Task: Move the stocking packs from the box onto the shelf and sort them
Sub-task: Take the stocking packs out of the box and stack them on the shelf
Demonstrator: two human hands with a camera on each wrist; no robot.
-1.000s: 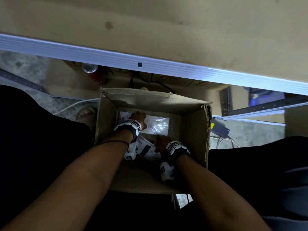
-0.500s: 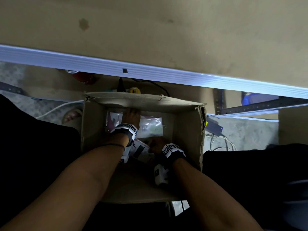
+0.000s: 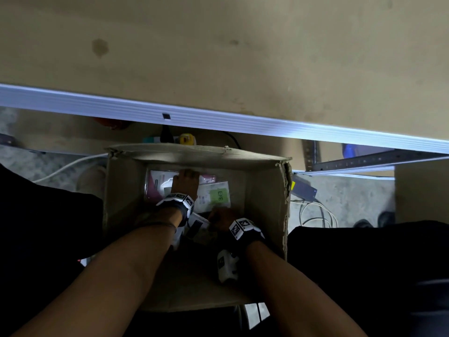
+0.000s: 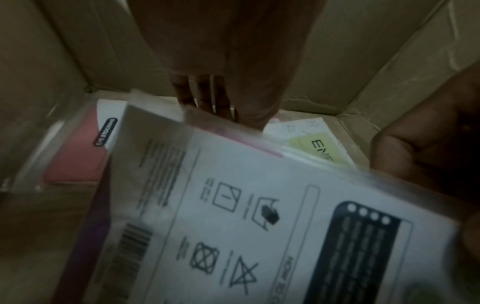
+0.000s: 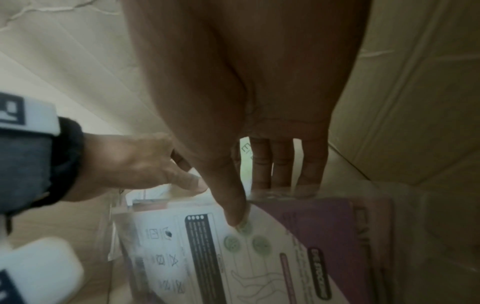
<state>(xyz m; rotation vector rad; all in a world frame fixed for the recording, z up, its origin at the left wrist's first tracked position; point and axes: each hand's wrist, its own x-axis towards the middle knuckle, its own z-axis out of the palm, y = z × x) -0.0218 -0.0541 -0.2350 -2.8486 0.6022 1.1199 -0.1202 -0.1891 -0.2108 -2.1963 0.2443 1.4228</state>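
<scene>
Deep cardboard box [image 3: 264,190]: right hand [image 3: 220,218] pinches a glossy stocking pack [image 5: 233,253]; left hand [image 3: 185,182], fingers straight, reaches far packs [image 3: 213,195]

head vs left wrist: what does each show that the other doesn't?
Only head: the shelf edge above the box, cables on the floor, both forearms, and the wrist cameras.

Only left wrist: the printed back of the raised pack, with its barcode and laundry symbols, and the STOCKING label on the pink pack.

Both: the cardboard box, the left hand reaching to the far packs, the right hand at the raised pack's edge, and the green ENE-label pack.
</scene>
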